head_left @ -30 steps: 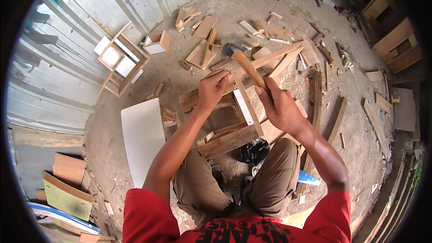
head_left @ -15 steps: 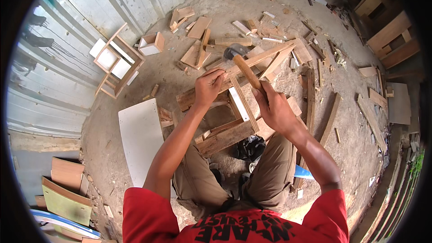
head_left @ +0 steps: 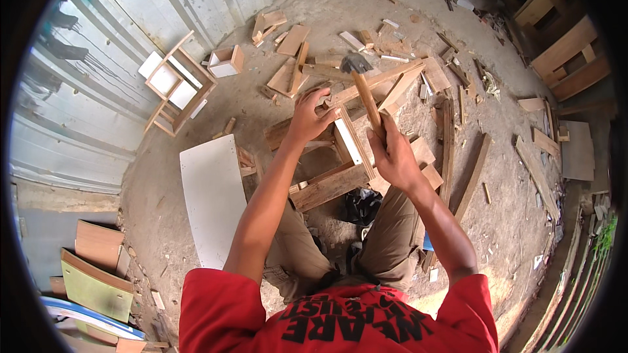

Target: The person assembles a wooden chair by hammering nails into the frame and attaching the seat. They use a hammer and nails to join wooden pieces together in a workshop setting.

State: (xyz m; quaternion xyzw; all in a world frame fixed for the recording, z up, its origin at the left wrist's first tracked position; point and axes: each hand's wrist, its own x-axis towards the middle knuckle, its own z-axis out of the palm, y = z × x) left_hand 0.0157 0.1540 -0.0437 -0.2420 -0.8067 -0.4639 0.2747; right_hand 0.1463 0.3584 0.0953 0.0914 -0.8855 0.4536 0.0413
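Observation:
My right hand point(head_left: 392, 150) grips the wooden handle of a hammer point(head_left: 364, 91), whose dark metal head point(head_left: 355, 63) is raised up and away from me. My left hand point(head_left: 307, 114) presses its fingers on the top of a small wooden frame point(head_left: 330, 157) that stands on the dirt floor between my knees. A long wooden slat point(head_left: 386, 78) crosses the frame's far corner just beyond my left fingers. Whether a nail is held there is too small to tell.
A white board point(head_left: 212, 196) lies flat to my left. A small open wooden frame point(head_left: 173, 85) leans by the corrugated metal wall, with a little box point(head_left: 226, 60) near it. Loose planks and offcuts point(head_left: 458, 124) litter the ground ahead and to the right.
The hammer has swung from a low tilt toward my left hand up to a raised position, head pointing away. My left hand has stayed on the frame.

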